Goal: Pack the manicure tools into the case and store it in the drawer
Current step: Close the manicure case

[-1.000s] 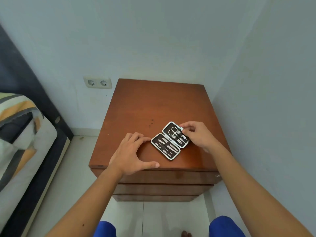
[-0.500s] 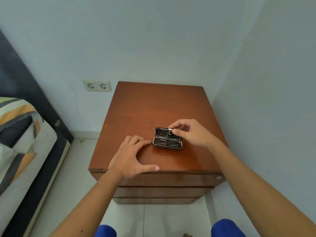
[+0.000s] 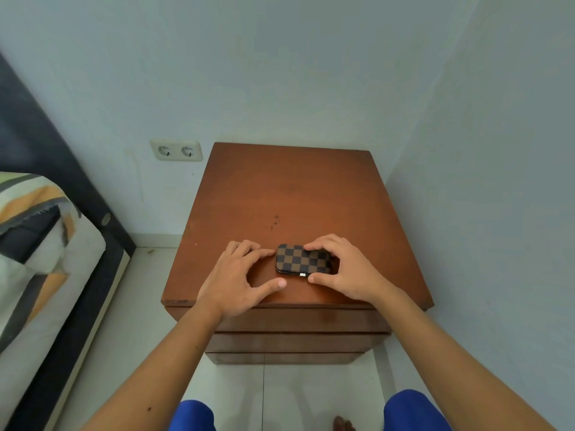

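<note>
The manicure case (image 3: 300, 260) lies closed on the wooden nightstand top (image 3: 289, 194), its brown and black checkered cover up and a small metal clasp at its near edge. My right hand (image 3: 345, 269) grips the case's right end, fingers on top and thumb at the clasp. My left hand (image 3: 239, 275) rests flat on the wood, fingertips touching the case's left end, thumb spread apart. The tools are hidden inside the case. The drawers (image 3: 295, 321) below the top are closed.
A wall runs close along the nightstand's right side and another behind it, with a double wall socket (image 3: 176, 150) at the left. A bed with a striped cover (image 3: 37, 237) stands at the left. White tiled floor (image 3: 130, 306) lies between bed and nightstand.
The case lay open showing its tools, then my right hand folded the lid over; now it is closed flat. My left hand stayed beside it.
</note>
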The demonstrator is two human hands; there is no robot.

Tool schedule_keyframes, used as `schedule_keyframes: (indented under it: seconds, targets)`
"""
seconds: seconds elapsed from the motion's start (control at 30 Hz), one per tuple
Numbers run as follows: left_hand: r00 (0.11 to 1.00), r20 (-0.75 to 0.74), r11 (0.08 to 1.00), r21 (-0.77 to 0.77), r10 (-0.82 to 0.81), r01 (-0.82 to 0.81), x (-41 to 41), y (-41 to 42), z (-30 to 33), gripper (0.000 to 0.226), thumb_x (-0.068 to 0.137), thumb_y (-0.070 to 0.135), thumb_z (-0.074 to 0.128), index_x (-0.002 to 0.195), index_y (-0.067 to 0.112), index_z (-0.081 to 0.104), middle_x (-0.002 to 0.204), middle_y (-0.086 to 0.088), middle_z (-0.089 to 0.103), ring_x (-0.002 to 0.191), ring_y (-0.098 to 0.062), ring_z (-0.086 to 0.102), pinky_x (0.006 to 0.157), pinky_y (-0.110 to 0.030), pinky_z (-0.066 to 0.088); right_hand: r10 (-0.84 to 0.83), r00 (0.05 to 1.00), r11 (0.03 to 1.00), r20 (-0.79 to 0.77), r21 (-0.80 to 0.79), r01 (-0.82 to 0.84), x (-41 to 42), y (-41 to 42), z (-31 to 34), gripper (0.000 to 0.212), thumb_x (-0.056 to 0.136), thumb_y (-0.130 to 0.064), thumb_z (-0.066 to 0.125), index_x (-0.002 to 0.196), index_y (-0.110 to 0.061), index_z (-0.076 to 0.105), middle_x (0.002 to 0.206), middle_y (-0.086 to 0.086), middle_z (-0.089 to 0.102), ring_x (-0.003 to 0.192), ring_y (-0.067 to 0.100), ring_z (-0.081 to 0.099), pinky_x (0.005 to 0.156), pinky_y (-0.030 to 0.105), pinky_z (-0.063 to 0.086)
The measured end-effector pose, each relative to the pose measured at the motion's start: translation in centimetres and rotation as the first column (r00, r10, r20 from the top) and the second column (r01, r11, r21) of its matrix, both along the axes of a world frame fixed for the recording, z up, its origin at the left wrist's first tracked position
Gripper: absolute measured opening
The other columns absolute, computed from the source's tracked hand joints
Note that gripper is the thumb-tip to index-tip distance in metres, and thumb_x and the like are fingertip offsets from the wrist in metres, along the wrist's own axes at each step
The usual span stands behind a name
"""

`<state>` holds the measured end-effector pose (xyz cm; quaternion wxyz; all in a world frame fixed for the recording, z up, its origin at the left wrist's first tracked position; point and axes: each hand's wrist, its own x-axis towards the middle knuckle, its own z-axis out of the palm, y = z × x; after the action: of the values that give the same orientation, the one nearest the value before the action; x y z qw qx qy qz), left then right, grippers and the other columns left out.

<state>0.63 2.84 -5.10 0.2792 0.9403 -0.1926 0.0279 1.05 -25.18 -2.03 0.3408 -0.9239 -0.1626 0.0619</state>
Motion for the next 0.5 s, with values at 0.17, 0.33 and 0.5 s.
schedule_keyframes:
  seconds: [0.17, 0.33, 0.5]
  targets:
    - [1.0, 0.02, 1.0, -0.007, 0.008, -0.007, 0.22, -0.05, -0.28, 0.072, 0.09, 0.084, 0.048, 0.142, 0.035, 0.06, 0.125, 0.02, 0.051, 0.118, -0.005, 0.041, 0.106, -0.027, 0.041, 0.051, 0.999, 0.999, 0.005, 0.018, -0.051, -0.94, 0.37, -0.6, 0.055, 0.082, -0.036, 0.086, 0.133, -0.033, 0.065, 0.135, -0.018, 0.056, 0.126, 0.006, 0.048, 0.105, 0.013, 0.033]
    - [1.0, 0.027, 1.0, 0.0, 0.002, -0.002, 0.36, -0.07, -0.48, 0.073, 0.088, 0.083, 0.049, 0.142, 0.035, 0.06, 0.126, 0.019, 0.051, 0.119, -0.006, 0.041, 0.104, -0.026, 0.04, 0.035, 0.999, 0.999, 0.018, 0.019, -0.036, -0.96, 0.35, -0.47, 0.043, 0.091, -0.039, 0.077, 0.133, -0.032, 0.068, 0.136, -0.017, 0.057, 0.126, 0.005, 0.046, 0.1, 0.006, 0.029]
    - [1.0, 0.028, 1.0, 0.023, -0.008, 0.007, 0.35, -0.14, -0.61, 0.075, 0.087, 0.084, 0.046, 0.142, 0.035, 0.059, 0.132, 0.016, 0.053, 0.122, -0.007, 0.04, 0.106, -0.028, 0.039, 0.061, 0.998, 0.998, 0.024, -0.025, -0.06, -0.85, 0.33, -0.41, 0.046, 0.091, -0.039, 0.077, 0.135, -0.031, 0.067, 0.136, -0.014, 0.057, 0.125, 0.007, 0.046, 0.1, 0.008, 0.029]
